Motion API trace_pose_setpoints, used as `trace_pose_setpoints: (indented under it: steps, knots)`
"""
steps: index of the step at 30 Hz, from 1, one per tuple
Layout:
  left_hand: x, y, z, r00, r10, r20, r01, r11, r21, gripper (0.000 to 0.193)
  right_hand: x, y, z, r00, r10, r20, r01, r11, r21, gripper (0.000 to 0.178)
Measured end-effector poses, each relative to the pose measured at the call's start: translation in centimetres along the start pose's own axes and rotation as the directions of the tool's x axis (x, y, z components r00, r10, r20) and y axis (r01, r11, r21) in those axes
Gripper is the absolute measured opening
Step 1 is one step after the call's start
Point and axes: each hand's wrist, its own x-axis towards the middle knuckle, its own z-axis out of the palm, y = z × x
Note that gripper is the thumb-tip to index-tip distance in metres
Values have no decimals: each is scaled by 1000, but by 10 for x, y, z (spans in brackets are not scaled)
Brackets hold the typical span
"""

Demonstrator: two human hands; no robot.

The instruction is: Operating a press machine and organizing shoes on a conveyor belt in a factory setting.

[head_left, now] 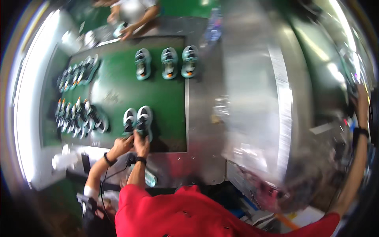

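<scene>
My left hand [141, 144] is closed on the heel end of a black-and-white sneaker [145, 118] with a pale teal sole, at the front of the green tabletop [166, 98]. A matching sneaker [129, 120] stands beside it, and a co-worker's hand [122, 145] from the left is at its heel, close to mine. Far off to the right, my right arm is stretched out. My right hand [360, 103] is by a dark and pale item [349, 75] beside a bright light strip; blur hides its fingers and whether it grips that item.
Several sneakers stand in two rows [79, 75] at the left. Three more sneakers [169, 63] stand at the back. Across the table, a person's hands [128, 32] are at a light teal shoe. A metal surface [248, 98] runs along the right. A white bottle [65, 160] is front left.
</scene>
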Motion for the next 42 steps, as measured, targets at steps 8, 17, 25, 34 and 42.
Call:
trace_pose_setpoints:
  steps: [8, 17, 25, 34, 42]
  knots:
    - [4, 35, 16, 971, 222, -83, -150, 847, 511, 81, -79, -105, -167, 793, 153, -590, -421, 838, -348, 37]
    - [-249, 330, 19, -235, 615, 753, 501, 740, -448, 57, -337, -236, -262, 463, 758, -459, -315, 625, 714, 26]
    - [-475, 401, 3, -866, 430, 256, 448, 894, 13, 62, -595, -372, -246, 0, 999, 53, -444, -47, 895, 36]
    - [-740, 303, -45, -870, 263, 417, 147, 946, -289, 48, -838, -576, -259, -397, 916, -59, -256, -50, 965, 89]
    - [-936, 201, -58, -990, 28, 137, -76, 714, -696, 77, -985, -668, -298, -935, 280, -216, -289, -251, 924, 55]
